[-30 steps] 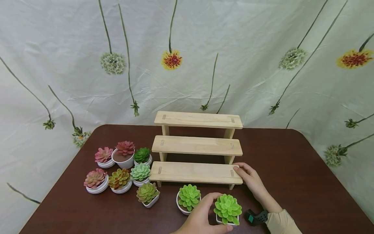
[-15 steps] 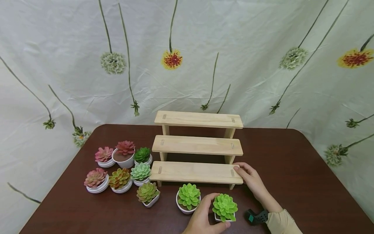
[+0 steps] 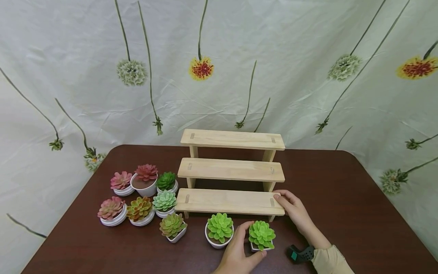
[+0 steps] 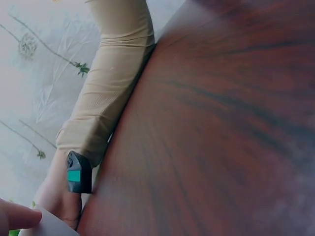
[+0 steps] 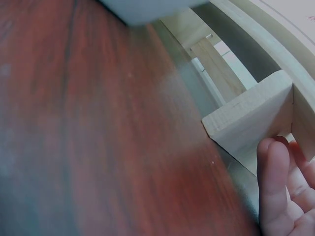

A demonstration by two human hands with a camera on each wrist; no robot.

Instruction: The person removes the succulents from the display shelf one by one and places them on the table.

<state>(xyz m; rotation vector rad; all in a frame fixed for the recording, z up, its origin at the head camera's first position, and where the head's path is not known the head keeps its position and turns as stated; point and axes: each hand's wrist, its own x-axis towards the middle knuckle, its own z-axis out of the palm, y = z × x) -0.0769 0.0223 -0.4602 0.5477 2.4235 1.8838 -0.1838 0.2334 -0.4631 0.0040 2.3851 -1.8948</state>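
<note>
Between the thumb and fingers of my left hand point(image 3: 236, 253) is a bright green succulent point(image 3: 261, 234) in a square white pot, just in front of the shelf stand. In the left wrist view the thumb point(image 4: 22, 216) lies against the white pot point(image 4: 49, 227). My right hand point(image 3: 295, 213) grips the right end of the lowest board of the three-tier wooden shelf stand point(image 3: 229, 201), thumb on top. The right wrist view shows that hand point(image 5: 288, 191) beside the stand's leg point(image 5: 256, 108). A similar green succulent point(image 3: 220, 228) in a round pot stands left of my left hand.
Several potted succulents point(image 3: 139, 208) in red, orange and green cluster left of the stand, one olive-green plant point(image 3: 172, 225) nearest its front corner. A black wrist strap device point(image 3: 299, 254) is at my right wrist. A floral cloth point(image 3: 226, 95) hangs behind the dark table point(image 3: 328, 179).
My left hand has carried the square-potted succulent a little farther from me and slightly left, closer to the stand. The right hand stays on the board's end.
</note>
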